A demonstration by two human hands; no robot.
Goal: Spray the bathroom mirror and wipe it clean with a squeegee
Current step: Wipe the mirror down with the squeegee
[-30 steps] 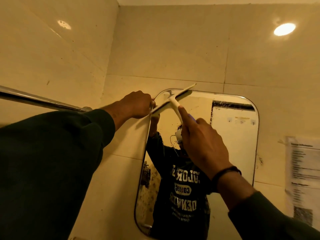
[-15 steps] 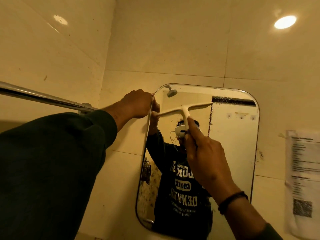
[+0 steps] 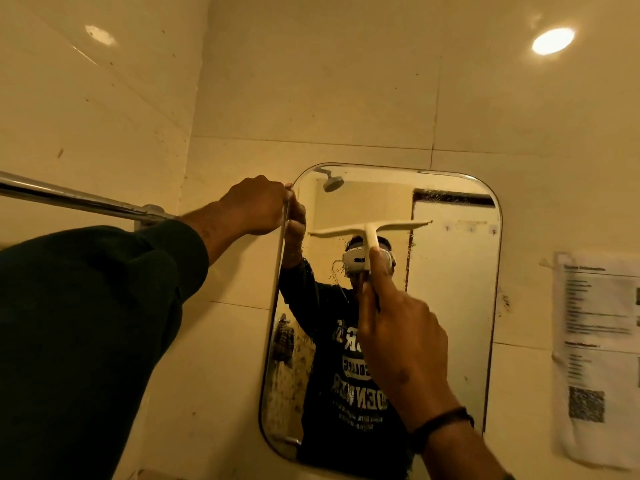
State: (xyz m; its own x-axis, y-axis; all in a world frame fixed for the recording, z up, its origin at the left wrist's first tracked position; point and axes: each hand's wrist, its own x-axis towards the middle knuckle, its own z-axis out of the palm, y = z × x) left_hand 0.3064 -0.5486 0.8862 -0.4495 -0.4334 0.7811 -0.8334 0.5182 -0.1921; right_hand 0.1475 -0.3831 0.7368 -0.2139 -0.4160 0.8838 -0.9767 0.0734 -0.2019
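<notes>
A rounded rectangular mirror [image 3: 453, 306] hangs on the tiled wall. My right hand [image 3: 401, 334] grips the handle of a white T-shaped squeegee [image 3: 370, 231]. Its blade lies level against the glass, a little below the mirror's top edge. My left hand [image 3: 256, 206] holds the mirror's upper left edge, fingers curled round the rim. Specks of spray and dirt show on the glass below the blade. No spray bottle is in view.
A chrome rail [image 3: 79, 199] runs along the left wall to the corner, just under my left arm. A printed paper sheet [image 3: 599, 355] is taped to the wall right of the mirror. A ceiling light [image 3: 553, 40] glows at top right.
The squeegee has turned from tilted at the mirror's top left corner to level and has slid down and to the right on the glass. My left hand kept its hold on the mirror edge.
</notes>
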